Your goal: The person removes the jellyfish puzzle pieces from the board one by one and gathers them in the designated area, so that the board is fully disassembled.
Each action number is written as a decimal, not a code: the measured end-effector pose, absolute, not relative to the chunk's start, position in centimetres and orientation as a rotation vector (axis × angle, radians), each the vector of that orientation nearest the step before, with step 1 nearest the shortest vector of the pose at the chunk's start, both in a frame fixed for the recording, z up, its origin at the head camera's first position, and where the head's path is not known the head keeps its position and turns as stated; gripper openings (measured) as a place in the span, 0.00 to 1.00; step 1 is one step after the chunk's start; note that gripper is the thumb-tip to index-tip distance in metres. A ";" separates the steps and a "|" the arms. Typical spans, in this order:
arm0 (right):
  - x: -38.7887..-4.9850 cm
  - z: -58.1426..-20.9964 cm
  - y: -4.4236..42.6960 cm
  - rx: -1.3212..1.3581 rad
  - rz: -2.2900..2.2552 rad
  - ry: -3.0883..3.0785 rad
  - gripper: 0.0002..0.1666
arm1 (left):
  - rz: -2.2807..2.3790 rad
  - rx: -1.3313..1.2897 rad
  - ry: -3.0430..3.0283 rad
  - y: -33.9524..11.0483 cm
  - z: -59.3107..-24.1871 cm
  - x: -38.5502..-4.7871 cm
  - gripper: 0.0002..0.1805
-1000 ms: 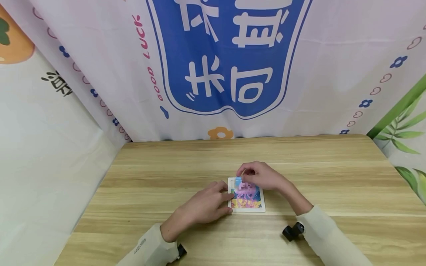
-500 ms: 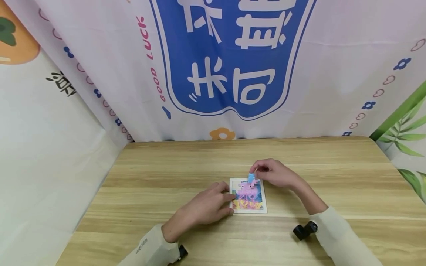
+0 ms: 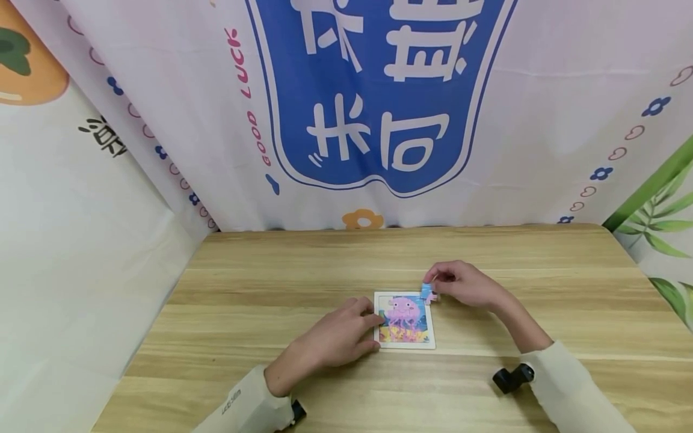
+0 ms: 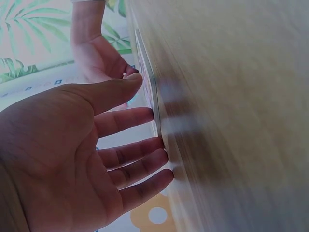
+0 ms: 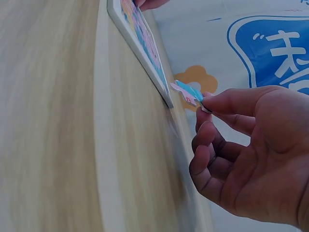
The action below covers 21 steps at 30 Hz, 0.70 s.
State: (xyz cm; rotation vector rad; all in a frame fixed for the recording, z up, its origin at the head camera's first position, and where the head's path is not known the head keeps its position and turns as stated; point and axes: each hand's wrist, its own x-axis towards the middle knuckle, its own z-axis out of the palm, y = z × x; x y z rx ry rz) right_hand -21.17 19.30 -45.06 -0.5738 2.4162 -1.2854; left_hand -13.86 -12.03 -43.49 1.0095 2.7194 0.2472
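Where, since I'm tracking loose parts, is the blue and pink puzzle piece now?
In the head view, the piece is pinched in the right hand, raised at the far right corner of the jellyfish puzzle.

Smooth wood-grained tabletop (image 3: 260, 276); cloth backdrop (image 3: 373, 144); puzzle piece (image 5: 189, 93), perhaps card.

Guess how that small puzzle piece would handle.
The puzzle piece is probably stiff, since it juts from the right hand without sagging. Likely light too: it looks small and thin. Being flat, it should slide rather than roll.
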 end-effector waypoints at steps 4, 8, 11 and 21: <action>-21.1 -45.0 20.1 -0.557 -1.263 2.430 0.10 | 0.248 1.009 2.720 -12.1 -43.4 -13.8 0.26; -21.0 -44.9 21.1 -0.545 -1.255 2.439 0.10 | 0.250 1.015 2.717 -12.1 -43.3 -13.7 0.26; -21.0 -44.8 21.8 -0.549 -1.258 2.438 0.10 | 0.245 1.018 2.716 -12.1 -43.3 -13.7 0.26; -20.9 -45.1 23.2 -0.570 -1.235 2.441 0.10 | 0.236 1.003 2.715 -12.0 -43.4 -13.7 0.25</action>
